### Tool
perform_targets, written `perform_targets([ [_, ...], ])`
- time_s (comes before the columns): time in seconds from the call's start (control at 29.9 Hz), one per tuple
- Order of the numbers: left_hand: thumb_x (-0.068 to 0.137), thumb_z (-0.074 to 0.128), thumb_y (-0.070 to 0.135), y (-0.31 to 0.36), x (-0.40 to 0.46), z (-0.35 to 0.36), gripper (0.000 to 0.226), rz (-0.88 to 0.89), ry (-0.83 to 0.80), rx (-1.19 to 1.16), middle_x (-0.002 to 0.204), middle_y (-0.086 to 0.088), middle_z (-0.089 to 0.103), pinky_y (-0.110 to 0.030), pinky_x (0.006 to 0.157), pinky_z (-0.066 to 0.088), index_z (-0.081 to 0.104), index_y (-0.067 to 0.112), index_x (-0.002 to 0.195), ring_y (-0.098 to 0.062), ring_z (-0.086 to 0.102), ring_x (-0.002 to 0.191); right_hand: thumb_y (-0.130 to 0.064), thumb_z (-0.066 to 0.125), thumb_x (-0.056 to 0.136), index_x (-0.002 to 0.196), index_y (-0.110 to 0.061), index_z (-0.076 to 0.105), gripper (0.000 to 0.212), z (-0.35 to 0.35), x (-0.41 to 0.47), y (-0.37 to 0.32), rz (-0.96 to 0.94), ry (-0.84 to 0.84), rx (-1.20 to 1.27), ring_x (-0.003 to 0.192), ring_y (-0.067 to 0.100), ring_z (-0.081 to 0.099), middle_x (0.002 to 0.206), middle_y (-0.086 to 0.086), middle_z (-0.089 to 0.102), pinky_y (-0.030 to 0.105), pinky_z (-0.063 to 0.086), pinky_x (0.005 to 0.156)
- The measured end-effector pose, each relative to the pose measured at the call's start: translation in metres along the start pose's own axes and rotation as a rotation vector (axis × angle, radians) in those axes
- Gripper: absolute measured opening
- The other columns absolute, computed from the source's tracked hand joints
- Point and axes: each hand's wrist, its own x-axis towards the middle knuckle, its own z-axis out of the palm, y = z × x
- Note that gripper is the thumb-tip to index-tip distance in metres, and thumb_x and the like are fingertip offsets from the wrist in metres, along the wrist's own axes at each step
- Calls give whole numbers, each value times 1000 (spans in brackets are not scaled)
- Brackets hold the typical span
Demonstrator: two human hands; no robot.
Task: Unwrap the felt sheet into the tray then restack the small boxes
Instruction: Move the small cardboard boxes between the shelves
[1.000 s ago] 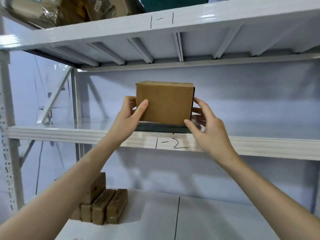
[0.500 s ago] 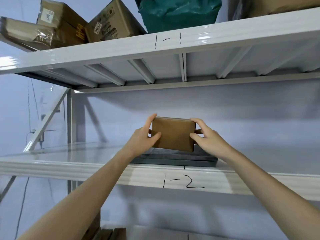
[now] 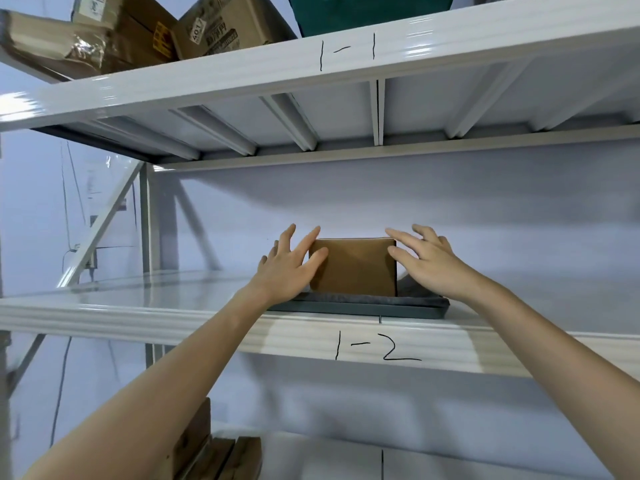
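Observation:
A small brown cardboard box [image 3: 353, 268] stands on grey felt [image 3: 349, 298] lying in a dark flat tray [image 3: 408, 311] on the middle shelf marked 1-2. My left hand [image 3: 291, 265] is at the box's left side with fingers spread, the thumb touching its front. My right hand [image 3: 433, 259] is at the box's right side, fingers spread too, hardly touching it. Neither hand grips the box. More small brown boxes [image 3: 221, 455] lie on the lowest shelf at the bottom left, partly hidden by my left forearm.
The white rack has a top shelf [image 3: 346, 53] marked 1-1 with cardboard boxes [image 3: 221, 27], a wrapped parcel [image 3: 59, 46] and a teal package [image 3: 363, 10]. The middle shelf's front edge [image 3: 173, 323] runs across the view. A diagonal brace [image 3: 100, 223] stands at the left.
The box went from held in the air to standing on the felt in the tray. Both hands have let go and spread their fingers. The view has tilted upward.

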Motion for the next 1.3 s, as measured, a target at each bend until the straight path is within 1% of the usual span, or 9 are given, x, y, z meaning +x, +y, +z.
perform_targets([
  [0.13,95,32,51,6,-15,-5,59,11,65,-25,161,-2,0,-52,117,14,6,43,148,-31,16,145,-46,38,96,148,-39,18,56,-7,-16,-4,-60,30,68,147,19,5,158,-2,10,39,15,114],
  [0.3,96,35,50,13,-43,-17,60,59,120,-39,161,3,3,-46,119,8,7,40,148,-21,10,148,-46,46,93,149,-35,14,66,-13,-38,-11,-175,102,66,146,12,11,158,-7,13,33,17,113],
  [0.5,92,45,50,20,-93,-28,70,153,227,60,161,6,9,-42,119,14,8,37,149,-17,10,148,-44,53,89,149,-34,16,71,-11,-73,-30,-346,129,81,144,7,16,157,-11,19,23,16,111],
  [0.63,89,49,52,16,-128,-33,74,166,248,56,160,5,13,-39,120,14,9,37,149,-16,10,148,-49,55,85,147,-38,17,73,1,-99,-44,-415,99,101,143,4,18,156,-15,21,34,19,117],
  [0.73,88,49,52,5,-158,-34,74,142,247,57,160,5,16,-36,118,16,10,37,149,-15,13,147,-41,58,87,148,-33,20,72,17,-121,-52,-480,53,114,139,-2,19,153,-19,22,11,9,112],
  [0.87,89,55,46,-16,-199,-31,73,63,226,32,158,5,19,-35,115,18,15,35,149,-14,19,145,-42,58,87,148,-33,20,73,47,-146,-54,-514,-60,125,143,7,21,156,-11,23,29,20,117],
  [1.0,89,56,43,-43,-230,-23,73,-48,183,18,156,4,21,-36,114,22,16,33,149,-14,23,143,-42,56,87,147,-38,17,72,78,-167,-51,-507,-185,108,143,2,15,157,-17,18,23,17,114],
  [1.14,87,56,47,-74,-253,-7,73,-158,126,-8,156,5,21,-41,112,30,16,37,148,-17,41,131,-44,55,88,147,-43,14,72,109,-178,-47,-473,-268,126,143,0,13,157,-21,15,24,19,112],
  [1.3,87,57,46,-121,-269,21,74,-234,64,-34,154,3,24,-37,111,27,16,34,149,-18,29,140,-43,56,88,148,-39,14,73,161,-177,-41,-430,-350,148,144,3,13,157,-17,16,20,18,108],
])
